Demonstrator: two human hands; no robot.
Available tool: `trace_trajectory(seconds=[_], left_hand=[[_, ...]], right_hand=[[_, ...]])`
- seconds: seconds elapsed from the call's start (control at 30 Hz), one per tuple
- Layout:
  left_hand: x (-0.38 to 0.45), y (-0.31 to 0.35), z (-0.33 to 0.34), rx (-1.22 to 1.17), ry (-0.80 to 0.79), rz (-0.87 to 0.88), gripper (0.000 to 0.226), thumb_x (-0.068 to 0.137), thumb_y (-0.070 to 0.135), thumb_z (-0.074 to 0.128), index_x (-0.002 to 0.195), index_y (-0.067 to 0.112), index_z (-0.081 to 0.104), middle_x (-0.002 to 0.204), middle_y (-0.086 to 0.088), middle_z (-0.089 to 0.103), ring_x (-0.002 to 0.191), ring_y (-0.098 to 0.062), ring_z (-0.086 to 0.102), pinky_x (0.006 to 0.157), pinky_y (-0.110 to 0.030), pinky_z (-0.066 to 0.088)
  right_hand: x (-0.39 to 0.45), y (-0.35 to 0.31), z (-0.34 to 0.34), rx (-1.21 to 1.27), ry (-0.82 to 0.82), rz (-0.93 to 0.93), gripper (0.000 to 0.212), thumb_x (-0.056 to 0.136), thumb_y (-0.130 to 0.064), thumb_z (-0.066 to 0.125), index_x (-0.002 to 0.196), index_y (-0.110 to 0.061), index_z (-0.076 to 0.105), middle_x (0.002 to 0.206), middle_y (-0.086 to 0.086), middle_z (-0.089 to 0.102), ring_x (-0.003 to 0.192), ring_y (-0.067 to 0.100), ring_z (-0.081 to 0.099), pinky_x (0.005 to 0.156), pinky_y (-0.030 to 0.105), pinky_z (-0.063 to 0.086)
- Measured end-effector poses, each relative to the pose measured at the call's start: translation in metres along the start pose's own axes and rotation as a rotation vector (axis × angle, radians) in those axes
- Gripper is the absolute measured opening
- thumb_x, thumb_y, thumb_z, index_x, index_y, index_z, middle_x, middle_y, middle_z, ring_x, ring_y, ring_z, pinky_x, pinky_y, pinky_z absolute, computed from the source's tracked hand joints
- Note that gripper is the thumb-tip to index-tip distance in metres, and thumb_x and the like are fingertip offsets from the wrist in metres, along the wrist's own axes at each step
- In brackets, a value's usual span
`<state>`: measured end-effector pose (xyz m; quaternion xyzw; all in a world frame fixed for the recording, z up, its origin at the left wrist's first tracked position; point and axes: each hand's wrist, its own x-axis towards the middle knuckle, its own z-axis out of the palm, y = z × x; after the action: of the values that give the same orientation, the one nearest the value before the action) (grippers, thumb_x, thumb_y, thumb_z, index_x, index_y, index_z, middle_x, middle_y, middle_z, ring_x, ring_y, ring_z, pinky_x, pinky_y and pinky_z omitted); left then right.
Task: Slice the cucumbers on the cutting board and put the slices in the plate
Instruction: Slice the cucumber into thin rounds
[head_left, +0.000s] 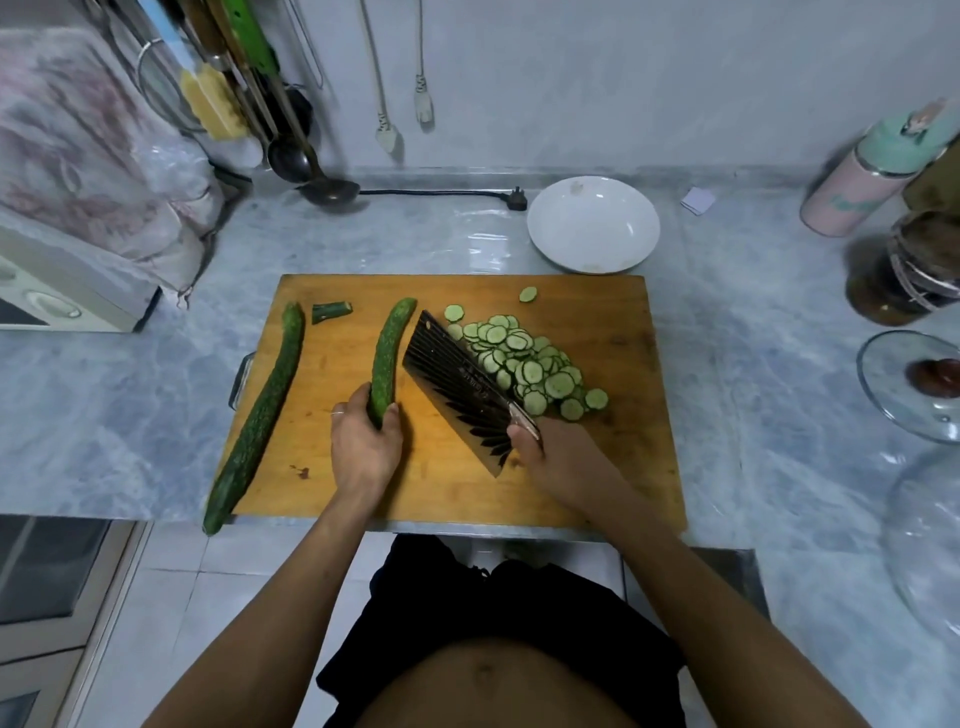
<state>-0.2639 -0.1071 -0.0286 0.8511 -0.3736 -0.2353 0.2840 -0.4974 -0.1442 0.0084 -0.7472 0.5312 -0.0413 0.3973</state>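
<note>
— Grips?
— Left hand (363, 441) clasps the cucumber (388, 358) end, steadying it on the cutting board (597, 467); right hand (558, 457) holds the knife (457, 387).
— Slices (524, 366)?
— Heaped beside the blade — plate (593, 224) holds none.

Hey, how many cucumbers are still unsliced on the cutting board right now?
2: a long cucumber lying along the board's left edge, and a shorter cucumber in the left hand beside the cleaver.
</note>
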Motion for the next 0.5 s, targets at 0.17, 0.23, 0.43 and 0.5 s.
trace_trajectory(seconds=[0.17,0.23,0.43,0.5], left_hand=[[-0.002,0.001,0.001,0.017,0.001,0.011,0.054,0.098,0.029,0.058,0.147,0.010,0.044,0.123,-0.022,0.052,0.112,-0.038,0.053,0.096,-0.038,0.045],[-0.002,0.000,0.001,0.013,0.004,0.015,0.054,0.098,0.028,0.058,0.147,0.010,0.044,0.122,-0.022,0.052,0.113,-0.038,0.053,0.096,-0.038,0.045],[-0.002,0.002,-0.002,-0.011,0.013,0.001,0.054,0.099,0.028,0.058,0.147,0.009,0.044,0.128,-0.022,0.052,0.117,-0.038,0.052,0.099,-0.039,0.043],[-0.002,0.002,-0.003,-0.027,0.020,0.001,0.054,0.099,0.026,0.058,0.147,0.008,0.044,0.129,-0.023,0.051,0.119,-0.038,0.050,0.101,-0.038,0.042]], right_hand=[[0.004,0.010,-0.029,-0.064,0.081,0.055,0.033,0.107,-0.036,0.037,0.082,-0.017,0.048,0.072,-0.005,0.052,0.060,0.000,0.045,0.047,0.014,0.029],[0.009,0.015,-0.037,-0.103,0.093,0.070,0.033,0.107,-0.037,0.034,0.090,-0.015,0.053,0.074,-0.001,0.057,0.060,0.002,0.049,0.046,0.012,0.030],[-0.002,0.005,-0.024,-0.029,0.001,0.005,0.040,0.105,-0.042,0.039,0.080,-0.013,0.053,0.071,0.002,0.055,0.060,0.012,0.050,0.050,0.023,0.036],[-0.011,0.009,-0.014,-0.026,-0.058,-0.002,0.040,0.104,-0.044,0.041,0.073,-0.019,0.047,0.069,0.000,0.053,0.062,0.015,0.051,0.053,0.027,0.037]])
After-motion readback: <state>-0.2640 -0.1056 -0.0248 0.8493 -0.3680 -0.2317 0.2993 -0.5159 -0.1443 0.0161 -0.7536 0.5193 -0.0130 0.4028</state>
